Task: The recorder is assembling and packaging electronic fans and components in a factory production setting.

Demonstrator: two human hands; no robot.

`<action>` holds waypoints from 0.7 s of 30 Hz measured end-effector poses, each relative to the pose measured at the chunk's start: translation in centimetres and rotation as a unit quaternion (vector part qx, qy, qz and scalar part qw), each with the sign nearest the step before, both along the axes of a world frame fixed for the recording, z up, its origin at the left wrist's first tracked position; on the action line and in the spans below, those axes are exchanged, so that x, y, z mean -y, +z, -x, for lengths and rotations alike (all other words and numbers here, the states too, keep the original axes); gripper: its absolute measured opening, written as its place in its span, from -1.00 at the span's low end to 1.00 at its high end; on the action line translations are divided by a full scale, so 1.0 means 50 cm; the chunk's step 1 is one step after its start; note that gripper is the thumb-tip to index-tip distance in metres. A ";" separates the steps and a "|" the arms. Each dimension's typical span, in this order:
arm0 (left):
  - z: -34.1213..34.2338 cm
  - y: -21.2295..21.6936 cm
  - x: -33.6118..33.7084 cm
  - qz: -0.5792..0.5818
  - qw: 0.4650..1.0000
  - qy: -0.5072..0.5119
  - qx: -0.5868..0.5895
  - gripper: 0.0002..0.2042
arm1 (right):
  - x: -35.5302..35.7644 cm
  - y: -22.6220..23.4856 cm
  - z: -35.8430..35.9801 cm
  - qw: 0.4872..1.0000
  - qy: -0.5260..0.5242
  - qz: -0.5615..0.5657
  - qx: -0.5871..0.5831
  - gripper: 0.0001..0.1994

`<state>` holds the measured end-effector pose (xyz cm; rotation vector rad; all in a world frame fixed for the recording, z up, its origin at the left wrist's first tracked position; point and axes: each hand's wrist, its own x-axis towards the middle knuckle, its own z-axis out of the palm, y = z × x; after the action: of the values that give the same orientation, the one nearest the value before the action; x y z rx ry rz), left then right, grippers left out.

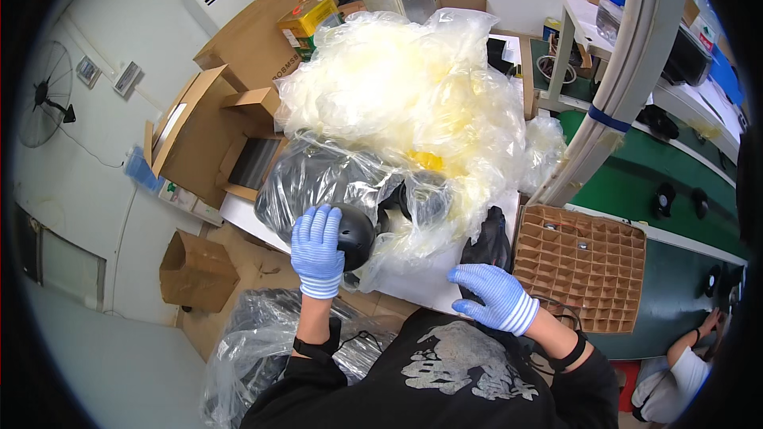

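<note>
My left hand (319,248), in a blue-and-white striped glove, grips the side of a glossy black rounded shell (357,237) at the table's near edge. Its fingers lie along the shell, and the far side of the grip is hidden. Behind it, black parts (318,179) show through a clear plastic bag. My right hand (494,299), gloved the same way, hovers with thumb and fingers apart, holding nothing. Just beyond its fingers lies a black plastic bag (489,242). A large heap of clear and yellowish plastic bags (397,87) covers most of the white table (409,280).
A cardboard divider grid (576,266) stands at the right beside a green conveyor (668,183) and a metal post (628,71). Open cardboard boxes (199,135) sit at the left. Bagged items (270,334) lie below my left arm. A co-worker's arm (695,334) shows at lower right.
</note>
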<state>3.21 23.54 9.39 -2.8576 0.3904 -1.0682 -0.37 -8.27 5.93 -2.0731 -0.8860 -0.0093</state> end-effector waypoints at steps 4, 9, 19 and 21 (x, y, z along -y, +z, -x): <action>0.014 -0.002 0.020 0.023 0.999 -0.039 0.016 -0.55 | -0.035 0.017 -0.019 0.999 0.005 0.031 -0.008 -0.50; 0.004 -0.037 0.077 0.059 0.992 -0.107 -0.024 -0.53 | -0.123 -0.075 -0.077 0.993 -0.015 0.067 0.094 -0.30; -0.053 -0.056 -0.007 0.145 0.989 0.018 0.002 -0.47 | -0.203 -0.166 -0.077 0.998 0.014 0.031 0.044 -0.75; -0.058 -0.083 -0.029 0.253 0.963 0.033 -0.088 -0.42 | -0.199 -0.151 -0.081 0.997 0.017 0.004 0.079 -0.84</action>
<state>6.10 25.00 5.22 -3.3970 0.0237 -1.0286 3.68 1.67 -1.64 -2.0857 -1.0176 -0.1549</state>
